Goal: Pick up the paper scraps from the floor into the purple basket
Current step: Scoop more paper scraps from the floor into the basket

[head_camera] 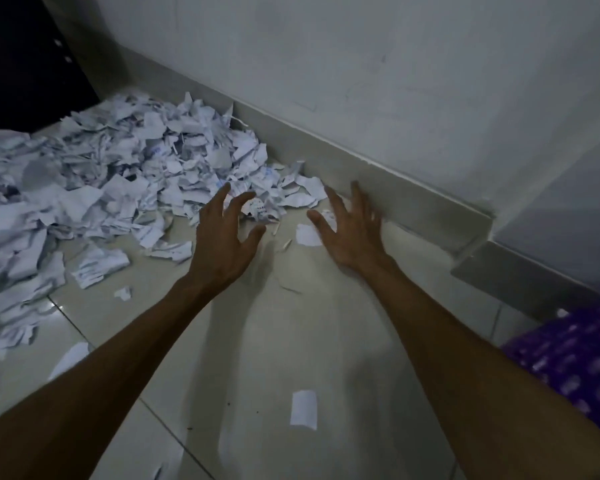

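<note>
A: Starting nearest the camera, what lies on the floor?

B: A lone rectangular white paper slip (303, 409) sits on the pale glossy tiled floor (257, 341), between the two forearms. At the right edge, close by, is the purple woven plastic basket (575, 358); only a corner of it shows, so what it holds cannot be told.

A: And the hands?

B: Both reach forward, empty. The left hand (222, 237) has its fingers spread and bent like a claw, tips at the near edge of the scraps. The right hand (352, 233) is spread wide too, hovering over a small flat white scrap (307, 235) just beside the grey skirting board (395, 202). Whether either fingertip touches paper cannot be told; the right hand is blurred.

A: Farther out?

B: The large heap of torn white paper scraps (118, 174), some with blue print, runs from the hands to the left edge and back to the skirting. Beyond it are the pale wall (361, 64) and a dark doorway (21, 64).

A: So which step is this?

B: It looks like the reach before a scoop. Judging by the heap, most of the work is left.

A: What does the next move call for?

B: Probably bringing both hands together under a bunch at the heap's near edge, pressing it so loose bits do not fall, then carrying it right to the basket.
</note>
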